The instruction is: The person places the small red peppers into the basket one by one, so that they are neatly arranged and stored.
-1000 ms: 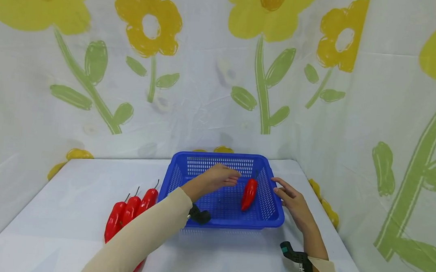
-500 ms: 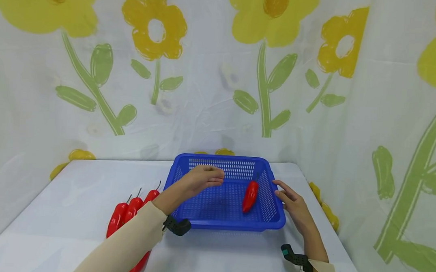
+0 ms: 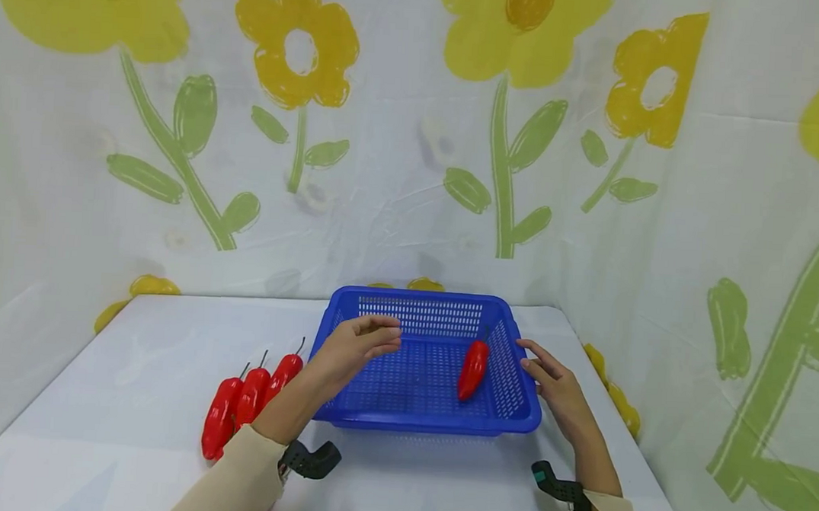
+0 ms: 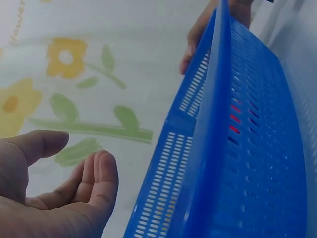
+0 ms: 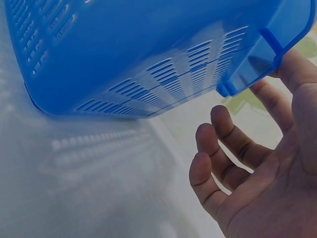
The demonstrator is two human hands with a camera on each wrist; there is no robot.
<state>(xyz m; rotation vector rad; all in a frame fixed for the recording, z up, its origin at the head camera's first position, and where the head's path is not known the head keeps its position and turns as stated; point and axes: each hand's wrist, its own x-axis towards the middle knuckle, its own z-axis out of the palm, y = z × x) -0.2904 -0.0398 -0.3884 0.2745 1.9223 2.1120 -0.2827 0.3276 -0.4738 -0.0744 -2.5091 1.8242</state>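
Observation:
A blue plastic basket (image 3: 416,423) stands on the white table, with one red pepper (image 3: 473,371) lying inside toward its right side. My left hand (image 3: 353,348) hovers over the basket's left part, fingers loosely bent and holding nothing. In the left wrist view, the left hand (image 4: 69,191) shows a gap between thumb and fingertips. My right hand (image 3: 560,390) touches the basket's right rim with thumb and index finger. In the right wrist view, the right hand's (image 5: 262,153) other fingers hang below the rim, apart from the basket wall (image 5: 163,74); the tips at the rim are partly hidden.
Several red peppers (image 3: 222,419) lie side by side on the table (image 3: 136,396), left of the basket and partly behind my left forearm. A white curtain (image 3: 387,132) printed with yellow flowers rises behind the table and along its sides.
My left hand has moved left, from near the pepper in the basket to over the basket's left part. The right hand stays at the right rim, and the basket pepper lies still.

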